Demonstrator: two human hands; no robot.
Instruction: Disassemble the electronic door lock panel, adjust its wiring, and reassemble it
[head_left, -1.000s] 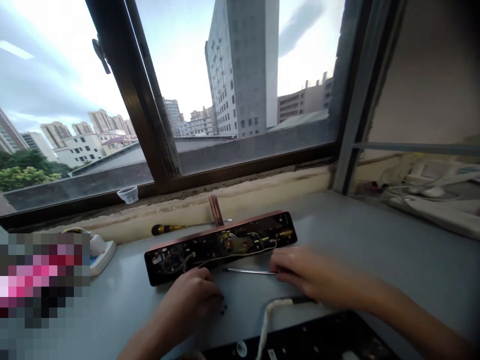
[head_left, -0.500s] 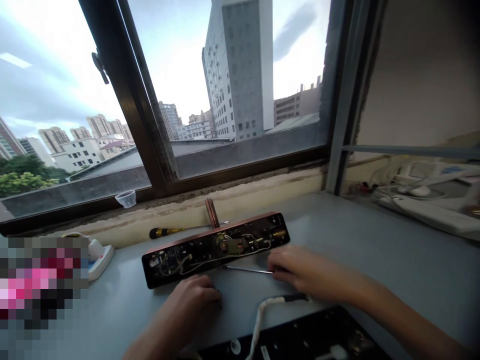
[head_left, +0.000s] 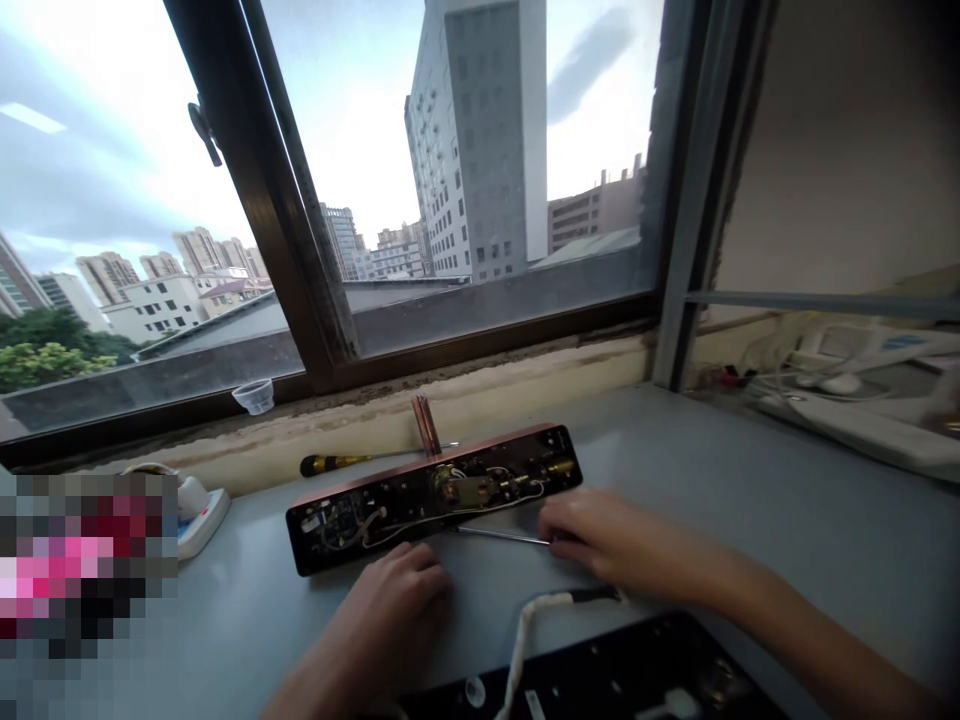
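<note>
The tip of your screwdriver [head_left: 502,536] has shifted toward the near edge of the one long, copper-edged housing [head_left: 416,498]. Your right hand [head_left: 592,532] pinches the screwdriver; your left hand [head_left: 397,592] curls, its grip impossible to tell. A second screwdriver [head_left: 336,464], yellow-and-black, lies behind; smooth gray tabletop [head_left: 487,570] separates the housing from one black panel [head_left: 600,670].
</note>
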